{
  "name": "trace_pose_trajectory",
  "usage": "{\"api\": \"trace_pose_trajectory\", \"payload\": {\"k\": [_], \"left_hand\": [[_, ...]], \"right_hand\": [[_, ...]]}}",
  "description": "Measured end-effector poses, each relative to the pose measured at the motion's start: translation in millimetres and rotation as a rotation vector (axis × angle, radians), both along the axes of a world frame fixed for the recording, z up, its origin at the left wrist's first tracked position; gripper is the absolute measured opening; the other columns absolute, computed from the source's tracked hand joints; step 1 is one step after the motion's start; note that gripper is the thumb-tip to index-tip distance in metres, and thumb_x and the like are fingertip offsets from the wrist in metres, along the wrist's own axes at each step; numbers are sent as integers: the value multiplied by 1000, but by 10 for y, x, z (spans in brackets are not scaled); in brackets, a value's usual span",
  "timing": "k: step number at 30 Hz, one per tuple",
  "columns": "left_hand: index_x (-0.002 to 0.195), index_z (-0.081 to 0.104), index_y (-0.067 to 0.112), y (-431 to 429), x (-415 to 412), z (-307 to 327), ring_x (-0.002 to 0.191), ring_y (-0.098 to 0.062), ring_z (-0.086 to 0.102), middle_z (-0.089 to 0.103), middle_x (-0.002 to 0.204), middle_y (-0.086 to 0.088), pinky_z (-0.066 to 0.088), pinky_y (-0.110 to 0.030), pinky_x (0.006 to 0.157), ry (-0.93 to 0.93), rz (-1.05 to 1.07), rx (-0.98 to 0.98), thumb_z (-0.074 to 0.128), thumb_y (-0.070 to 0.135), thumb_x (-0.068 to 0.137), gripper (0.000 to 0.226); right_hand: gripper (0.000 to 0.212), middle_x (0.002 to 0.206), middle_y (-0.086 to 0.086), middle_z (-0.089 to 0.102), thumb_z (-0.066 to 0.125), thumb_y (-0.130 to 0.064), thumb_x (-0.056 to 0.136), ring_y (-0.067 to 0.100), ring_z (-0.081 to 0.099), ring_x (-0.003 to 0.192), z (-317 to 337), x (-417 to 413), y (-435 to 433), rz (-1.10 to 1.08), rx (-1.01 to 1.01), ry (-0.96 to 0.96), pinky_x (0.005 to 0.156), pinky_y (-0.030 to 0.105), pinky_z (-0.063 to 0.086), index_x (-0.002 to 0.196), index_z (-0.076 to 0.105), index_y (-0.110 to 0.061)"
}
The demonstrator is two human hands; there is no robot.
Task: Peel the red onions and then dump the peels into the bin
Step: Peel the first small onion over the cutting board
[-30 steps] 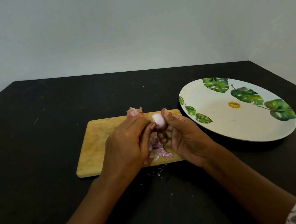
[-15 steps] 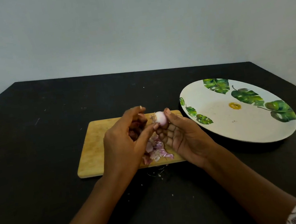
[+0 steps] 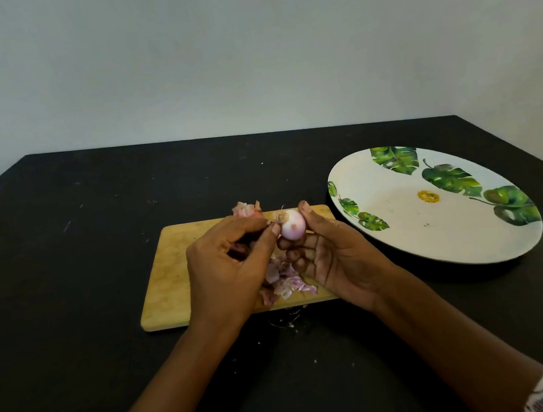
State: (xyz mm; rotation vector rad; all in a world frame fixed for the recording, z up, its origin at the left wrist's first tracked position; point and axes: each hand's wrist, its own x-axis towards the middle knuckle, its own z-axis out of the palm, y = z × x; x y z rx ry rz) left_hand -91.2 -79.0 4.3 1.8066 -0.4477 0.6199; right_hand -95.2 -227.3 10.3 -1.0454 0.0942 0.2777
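A small pale pink peeled onion point(image 3: 293, 225) is held above the wooden cutting board point(image 3: 168, 274) between the thumb and fingers of my right hand point(image 3: 336, 259). My left hand point(image 3: 226, 267) pinches the dry root tuft at the onion's left end with thumb and forefinger. A pile of purple and white peels point(image 3: 285, 281) lies on the board under my hands. Another onion with loose skin point(image 3: 246, 209) sits at the board's far edge, partly hidden behind my left hand.
A large white plate with green leaf prints point(image 3: 440, 239) stands to the right of the board on the black table point(image 3: 64, 267). Small peel crumbs point(image 3: 288, 321) lie on the table just in front of the board. No bin is in view.
My left hand opened away from the onion half a second ago, then came back and now pinches its root end. The right hand has turned the onion slightly.
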Motion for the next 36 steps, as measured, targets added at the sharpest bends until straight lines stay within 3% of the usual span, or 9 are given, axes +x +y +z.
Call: {"api": "trace_pose_trajectory", "payload": {"k": [6, 12, 17, 23, 29, 31, 33, 36], "left_hand": [[87, 69, 20, 9, -33, 10, 73, -6, 64, 67, 78, 10, 51, -17, 62, -13, -11, -5, 65, 31, 77, 15], [108, 63, 27, 6, -29, 46, 92, 1, 62, 65, 97, 14, 49, -11, 74, 4, -55, -3, 69, 23, 81, 27], [93, 68, 21, 0, -19, 45, 87, 0, 64, 68, 90, 10, 47, -9, 75, -42, -59, -33, 68, 17, 77, 17], [92, 68, 18, 14, -4, 38, 83, -3, 63, 67, 88, 9, 50, -14, 69, -30, 9, 9, 63, 20, 82, 12], [85, 66, 21, 19, -1, 46, 75, -7, 64, 67, 79, 7, 51, -19, 61, 15, 65, -38, 52, 29, 92, 17], [101, 60, 26, 8, -12, 56, 81, -6, 64, 67, 88, 8, 52, -17, 64, 46, 46, -32, 54, 16, 90, 16], [119, 49, 28, 2, -31, 65, 87, -3, 64, 67, 96, 8, 52, -16, 68, 79, -4, -27, 56, 2, 85, 44], [116, 56, 26, 3, -46, 61, 93, -2, 63, 66, 100, 10, 53, -18, 73, 66, -83, -2, 56, 13, 82, 37]], "right_hand": [[41, 88, 15, 72, 61, -40, 80, 19, 68, 73, -30, 15, 4, 21, 9, 15, 76, 27, 57, 97, 68, -4], [39, 70, 9, 69, 60, -42, 80, 12, 62, 57, -9, 10, -13, 25, 18, 51, 59, 19, 52, 89, 67, -5], [37, 70, 10, 70, 61, -42, 79, 12, 63, 54, -22, 16, -19, 33, 13, 51, 56, 19, 53, 85, 68, -6], [36, 69, 10, 70, 60, -41, 79, 11, 62, 53, -9, 9, -13, 14, -3, 35, 54, 18, 51, 84, 68, -6], [37, 92, 13, 73, 62, -33, 76, 17, 69, 78, -38, 10, 13, -13, 17, 10, 71, 24, 57, 101, 64, -5], [37, 97, 15, 73, 61, -29, 77, 20, 70, 84, -33, 0, 13, -5, 35, -15, 77, 28, 57, 104, 64, -4], [38, 101, 18, 72, 60, -26, 79, 23, 71, 87, -25, -3, 6, 4, 49, -39, 79, 31, 59, 107, 64, -1], [43, 106, 20, 70, 60, -25, 81, 25, 70, 91, -26, -4, 0, 9, 49, -40, 84, 35, 58, 114, 61, 3]]}}
